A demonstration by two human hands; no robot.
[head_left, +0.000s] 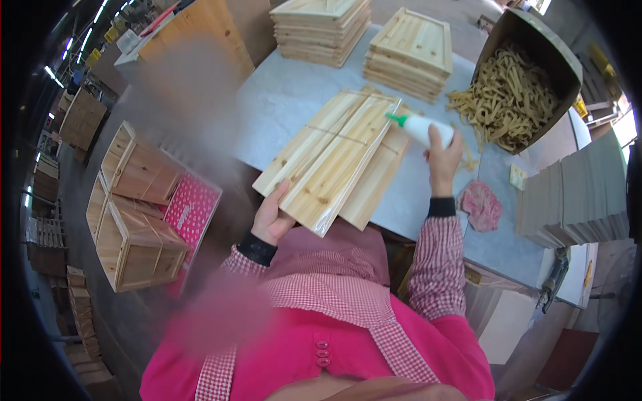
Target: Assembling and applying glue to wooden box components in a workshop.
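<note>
A pale wooden panel (328, 160) lies slanted over the near edge of the table, with a thin dark line across it. My left hand (273, 215) grips its near left corner, fingers underneath. Along the panel's right edge runs a glossy clear strip; I cannot tell whether it is glue or film. My right hand (444, 160) is closed around a white squeeze bottle (420, 128) with a green nozzle. The bottle is tilted, its nozzle pointing left at the panel's far right edge. Another wooden board (374, 184) sticks out beneath the panel on the right.
Two stacks of wooden panels (319, 33) (408, 57) stand at the table's far side. A tipped box (565, 57) spills tan strips (511, 100). On the right are a pink cloth (479, 205) and grey boards (575, 190). Wooden boxes (144, 230) stand at left.
</note>
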